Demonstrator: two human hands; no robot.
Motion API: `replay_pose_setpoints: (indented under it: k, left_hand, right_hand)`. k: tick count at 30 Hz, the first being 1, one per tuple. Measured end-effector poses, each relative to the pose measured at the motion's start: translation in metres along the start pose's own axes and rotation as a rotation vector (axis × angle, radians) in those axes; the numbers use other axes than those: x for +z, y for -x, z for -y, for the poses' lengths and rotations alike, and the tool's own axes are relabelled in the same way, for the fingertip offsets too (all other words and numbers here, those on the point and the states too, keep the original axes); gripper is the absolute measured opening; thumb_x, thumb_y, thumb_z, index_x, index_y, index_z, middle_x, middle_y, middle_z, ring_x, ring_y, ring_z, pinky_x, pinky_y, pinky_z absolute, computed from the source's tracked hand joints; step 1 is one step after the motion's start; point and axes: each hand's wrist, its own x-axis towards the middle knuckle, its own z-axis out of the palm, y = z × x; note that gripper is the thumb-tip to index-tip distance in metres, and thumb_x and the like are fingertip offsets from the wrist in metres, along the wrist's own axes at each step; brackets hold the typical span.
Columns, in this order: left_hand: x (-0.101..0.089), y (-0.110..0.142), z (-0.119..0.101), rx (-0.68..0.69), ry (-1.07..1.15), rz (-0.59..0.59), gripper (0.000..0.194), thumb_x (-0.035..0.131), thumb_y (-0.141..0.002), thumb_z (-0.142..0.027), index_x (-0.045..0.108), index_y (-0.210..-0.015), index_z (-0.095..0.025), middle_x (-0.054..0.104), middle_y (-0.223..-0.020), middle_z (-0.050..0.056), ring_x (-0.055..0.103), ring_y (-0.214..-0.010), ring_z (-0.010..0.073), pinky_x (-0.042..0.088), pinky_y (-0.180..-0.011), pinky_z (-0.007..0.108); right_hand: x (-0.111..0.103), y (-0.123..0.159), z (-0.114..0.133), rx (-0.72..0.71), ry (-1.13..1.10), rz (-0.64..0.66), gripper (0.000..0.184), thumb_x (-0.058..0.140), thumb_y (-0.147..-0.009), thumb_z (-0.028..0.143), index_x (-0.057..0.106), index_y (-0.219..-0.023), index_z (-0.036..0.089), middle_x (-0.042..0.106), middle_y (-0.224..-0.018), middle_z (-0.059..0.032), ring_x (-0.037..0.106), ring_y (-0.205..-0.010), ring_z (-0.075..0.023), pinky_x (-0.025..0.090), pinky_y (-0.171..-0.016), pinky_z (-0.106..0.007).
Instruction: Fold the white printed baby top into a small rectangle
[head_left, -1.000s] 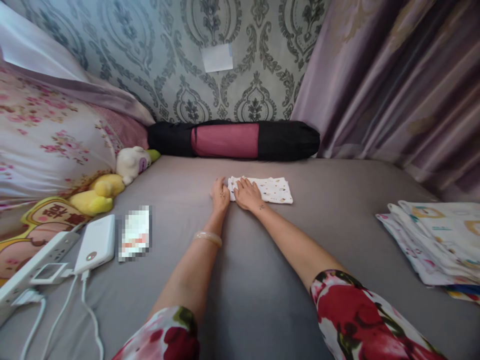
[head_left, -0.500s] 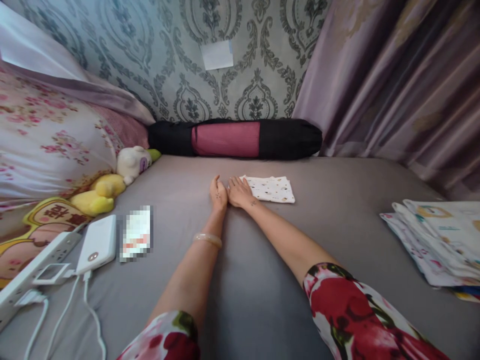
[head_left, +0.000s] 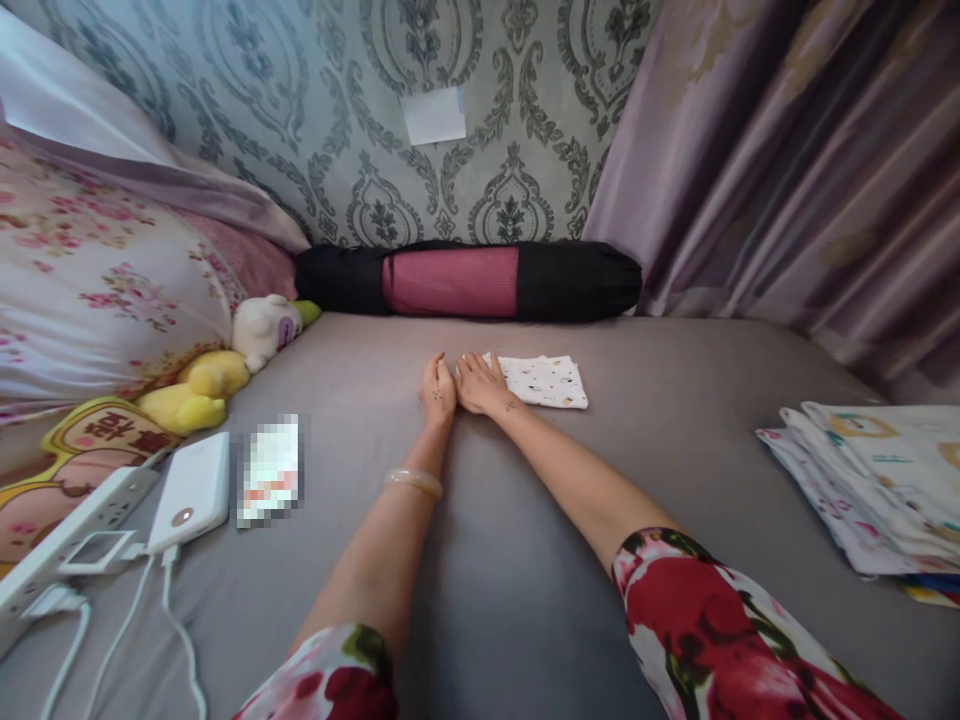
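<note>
A folded white cloth point(head_left: 546, 382) with small dark and tan prints lies flat on the grey bed sheet point(head_left: 510, 560). Over its left end rests my right hand point(head_left: 480, 384), palm down with the fingers stretched out. My left hand point(head_left: 438, 390) stands on its edge at the cloth's left side, close against my right hand, its fingers extended and nothing seen in it. The cloth's left edge is hidden beneath and between my hands.
Folded printed cloths point(head_left: 885, 480) are stacked at the right. At the left lie a white power bank point(head_left: 191, 490), a power strip point(head_left: 75, 535) with cables, a blurred packet point(head_left: 270, 470) and plush toys point(head_left: 262, 330). A black and pink rolled bag point(head_left: 450, 282) lies along the wall.
My hands and the folded cloth stay almost in place; my right fingers have shifted very slightly. The whole view has moved a little.
</note>
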Motion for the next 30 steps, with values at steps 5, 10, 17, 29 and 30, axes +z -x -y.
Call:
replay_pose_setpoints:
  k: [5,10,17,29,30]
  left_hand:
    - [-0.001,0.007,-0.009,0.101,-0.113,0.085,0.042,0.031,-0.095,-0.026,0.063,-0.121,-0.017,0.064,-0.129,0.009,0.054,-0.125,0.0189,0.035,-0.111,0.037]
    - [0.0,0.013,-0.016,0.148,-0.254,0.202,0.039,0.034,-0.095,-0.025,0.065,-0.12,-0.023,0.064,-0.13,0.006,0.048,-0.132,0.0201,0.027,-0.114,0.044]
    - [0.001,0.016,-0.016,0.228,-0.355,0.259,0.04,0.034,-0.096,-0.027,0.062,-0.124,-0.026,0.062,-0.133,0.004,0.046,-0.134,0.0196,0.024,-0.114,0.044]
    - [0.007,0.02,-0.009,0.341,-0.482,0.303,0.038,0.043,-0.093,-0.033,0.059,-0.127,-0.03,0.063,-0.132,0.005,0.04,-0.137,0.0262,0.021,-0.113,0.049]
    - [0.007,0.02,-0.008,0.351,-0.487,0.313,0.038,0.045,-0.092,-0.033,0.059,-0.128,-0.03,0.063,-0.132,0.005,0.039,-0.137,0.0268,0.02,-0.113,0.05]
  right_hand:
    - [-0.006,0.014,-0.018,0.022,0.022,-0.007,0.054,0.022,-0.101,0.037,0.042,-0.145,0.014,0.035,-0.154,-0.0157,0.027,-0.144,-0.0287,0.014,-0.115,-0.055]
    - [-0.001,0.02,-0.026,0.004,0.012,0.031,0.052,0.021,-0.101,0.038,0.04,-0.146,0.019,0.034,-0.156,-0.0137,0.024,-0.145,-0.0273,0.019,-0.114,-0.055]
    - [-0.004,0.019,-0.03,0.004,-0.074,0.066,0.056,0.016,-0.101,0.038,0.037,-0.148,0.015,0.03,-0.158,-0.0137,0.022,-0.146,-0.027,0.018,-0.115,-0.055]
    - [-0.002,0.038,-0.062,0.097,-0.094,0.023,0.054,0.022,-0.1,0.037,0.038,-0.148,0.017,0.03,-0.158,-0.0098,0.022,-0.146,-0.0237,0.012,-0.118,-0.051]
    - [0.0,0.038,-0.062,0.1,-0.088,0.02,0.054,0.023,-0.1,0.037,0.039,-0.148,0.018,0.031,-0.158,-0.0093,0.022,-0.147,-0.0231,0.012,-0.118,-0.051]
